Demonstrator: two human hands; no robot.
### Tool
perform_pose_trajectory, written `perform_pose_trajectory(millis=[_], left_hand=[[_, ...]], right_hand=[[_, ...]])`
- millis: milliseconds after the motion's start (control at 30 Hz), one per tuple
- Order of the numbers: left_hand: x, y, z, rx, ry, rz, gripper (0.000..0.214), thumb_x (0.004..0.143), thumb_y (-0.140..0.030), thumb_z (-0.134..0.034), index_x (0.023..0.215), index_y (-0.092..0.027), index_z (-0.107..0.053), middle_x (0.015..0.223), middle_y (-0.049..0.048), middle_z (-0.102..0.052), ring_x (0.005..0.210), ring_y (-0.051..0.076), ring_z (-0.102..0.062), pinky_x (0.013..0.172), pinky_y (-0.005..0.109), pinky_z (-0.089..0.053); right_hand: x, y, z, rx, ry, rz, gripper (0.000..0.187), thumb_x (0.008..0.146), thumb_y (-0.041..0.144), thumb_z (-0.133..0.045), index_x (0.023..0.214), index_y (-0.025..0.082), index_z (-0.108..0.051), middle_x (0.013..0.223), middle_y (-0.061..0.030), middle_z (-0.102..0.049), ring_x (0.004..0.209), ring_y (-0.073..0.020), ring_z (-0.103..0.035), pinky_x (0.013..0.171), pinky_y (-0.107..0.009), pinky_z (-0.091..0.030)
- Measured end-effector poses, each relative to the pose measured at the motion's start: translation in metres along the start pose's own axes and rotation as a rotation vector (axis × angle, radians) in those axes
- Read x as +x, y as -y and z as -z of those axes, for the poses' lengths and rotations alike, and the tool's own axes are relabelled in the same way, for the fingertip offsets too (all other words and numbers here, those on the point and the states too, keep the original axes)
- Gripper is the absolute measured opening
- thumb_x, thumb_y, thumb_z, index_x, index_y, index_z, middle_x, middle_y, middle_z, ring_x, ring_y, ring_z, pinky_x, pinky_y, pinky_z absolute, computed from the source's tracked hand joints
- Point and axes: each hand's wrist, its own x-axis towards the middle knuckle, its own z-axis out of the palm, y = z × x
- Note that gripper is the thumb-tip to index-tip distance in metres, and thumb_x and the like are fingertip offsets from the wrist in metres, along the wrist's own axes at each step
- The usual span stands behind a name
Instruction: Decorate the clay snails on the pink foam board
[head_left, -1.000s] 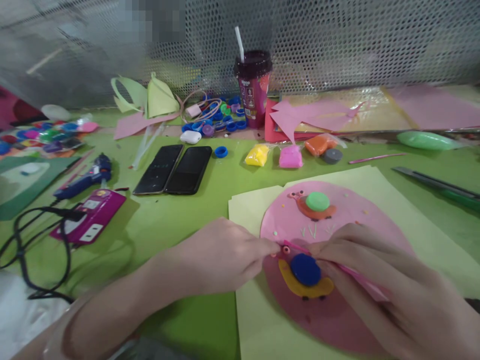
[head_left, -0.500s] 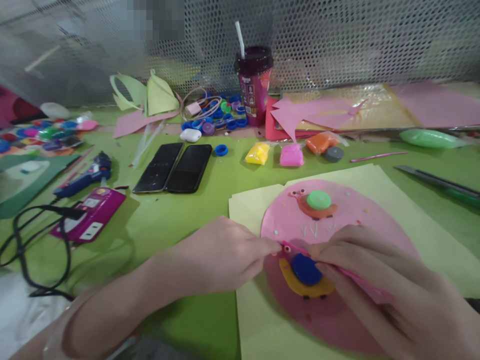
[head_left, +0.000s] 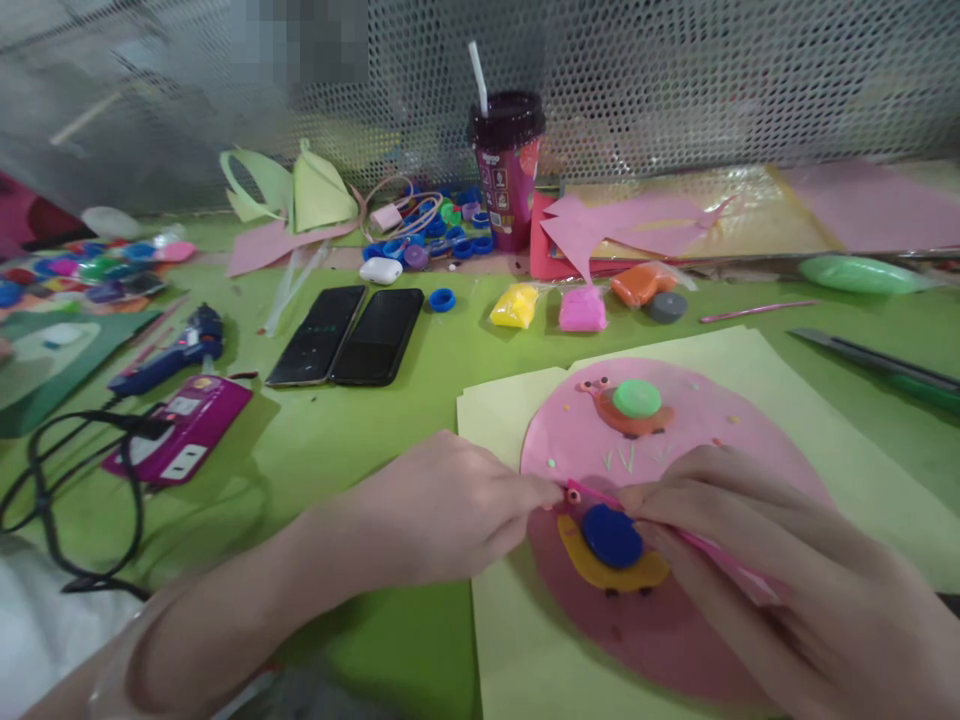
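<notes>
1. Head view: the yellow snail figure (head_left: 594, 575) lies on the lower left part of a pink disc (head_left: 541, 430), its blue shell (head_left: 612, 536) set into the curve of the body.
2. The right hand (head_left: 780, 570) has its fingers closed on a slim pink tool (head_left: 720, 559) — gripped low, near the working end, presumably for fine control. The tip lies just above the shell, close to a small round eye (head_left: 573, 496).
3. The left hand (head_left: 450, 510) reaches in from the opposite side, index finger extended to the snail's head end, the rest curled in. Likely it steadies the small parts; cannot tell whether anything is pinched there.
4. The disc rests on pale yellow sheets (head_left: 510, 660), which probably shield the green bench (head_left: 375, 430).
5. Farther up the disc, an orange snail figure (head_left: 616, 420) with a green shell (head_left: 637, 398) sits apart from both hands.
6. Bags of yellow clay (head_left: 514, 306), pink clay (head_left: 582, 309) and orange clay (head_left: 636, 285) line up beyond the sheets — within reach, yet off the working area. A cutter (head_left: 877, 365) lies to the right, a glue gun (head_left: 169, 365) well to the left; that spacing seems to leave elbow room.
</notes>
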Motion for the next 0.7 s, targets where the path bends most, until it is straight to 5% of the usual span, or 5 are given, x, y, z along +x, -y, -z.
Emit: perform_pose_trajectory(millis=[700], left_hand=[[-0.0016,0.0006,-0.0014,-0.036,-0.027,0.016,0.030,0.088,-0.014,-0.043,0.107,-0.018,-0.065,0.087,0.0015,-0.075,0.071,0.020,-0.071,0.062,0.030,-0.052]], right_hand=[[0.0008,0.0016,-0.0003,-0.011,-0.007,0.040,0.020,0.094,0.015,-0.036,0.104,0.016,-0.053,0.093,-0.0050,-0.066,0.091,-0.0169,-0.061,0.073,-0.030,-0.050]])
